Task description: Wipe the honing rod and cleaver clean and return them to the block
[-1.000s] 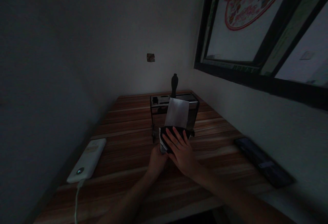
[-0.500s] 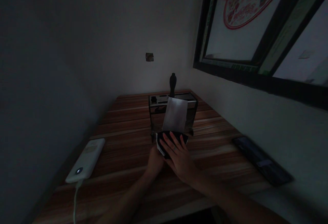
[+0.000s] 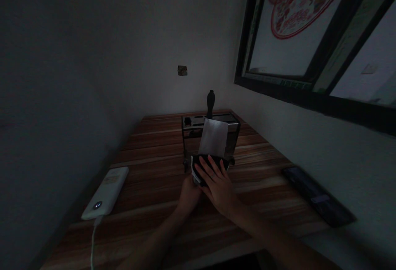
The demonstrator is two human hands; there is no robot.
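Note:
A black cloth with a white edge (image 3: 196, 171) is between my two hands in front of the metal rack. My right hand (image 3: 216, 181) lies on top of it with the fingers spread. From below and the left, my left hand (image 3: 189, 191) supports the bundle; its fingers are hidden beneath it. A pale flat sheet or blade (image 3: 214, 138) rises from the far side of the cloth, its upper end before the rack. The dark metal rack (image 3: 233, 125) stands on the wood-grain table (image 3: 148, 163), with a dark rounded handle (image 3: 210, 103) upright behind its top.
At the left, a white power bank (image 3: 108, 191) with a lit display and a cable lies on the table. A dark phone (image 3: 318, 196) rests near the right wall. Above it is a dark window frame (image 3: 278, 86).
The view has shifted slightly, so most things appear a little further right. Both hands keep the same hold around the cloth, which sits slightly higher in the picture.

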